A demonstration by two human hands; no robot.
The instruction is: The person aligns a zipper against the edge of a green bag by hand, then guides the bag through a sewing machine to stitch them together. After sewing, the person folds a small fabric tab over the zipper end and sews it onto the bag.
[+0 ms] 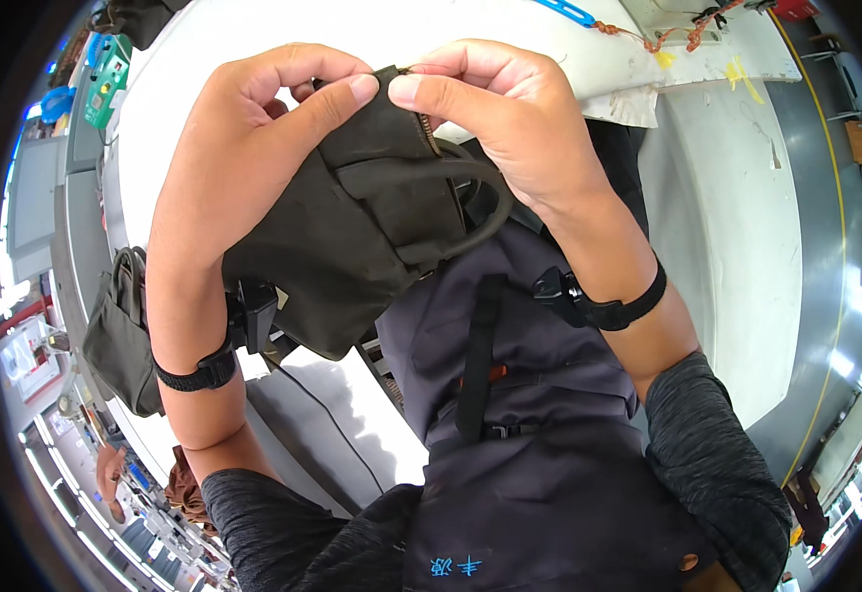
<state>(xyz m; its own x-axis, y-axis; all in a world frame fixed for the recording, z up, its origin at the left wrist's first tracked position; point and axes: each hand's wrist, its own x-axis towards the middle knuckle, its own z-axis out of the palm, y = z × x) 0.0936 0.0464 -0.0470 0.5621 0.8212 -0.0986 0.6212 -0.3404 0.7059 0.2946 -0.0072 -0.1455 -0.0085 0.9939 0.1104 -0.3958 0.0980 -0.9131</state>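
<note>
A dark olive fabric bag [303,237] hangs between my hands over the near side of the white table. My left hand [244,148] pinches the bag's top corner between thumb and index finger. Right beside it, my right hand [515,123] pinches the same edge at the end of a brass-toothed zipper [424,130], the thumbs nearly meeting. Below the right fingers, a rounded handle [495,207] loops out from the bag's side. The bag's lower part rests near my dark apron [539,483]. What lies under the fingertips is hidden.
Another olive bag [120,335] hangs at the table's left side. A green control box [108,84] stands at the far left. Orange cord [638,37] and a blue strip [566,11] lie on the white table [179,84] at the back right. Another person's hand [110,476] shows at lower left.
</note>
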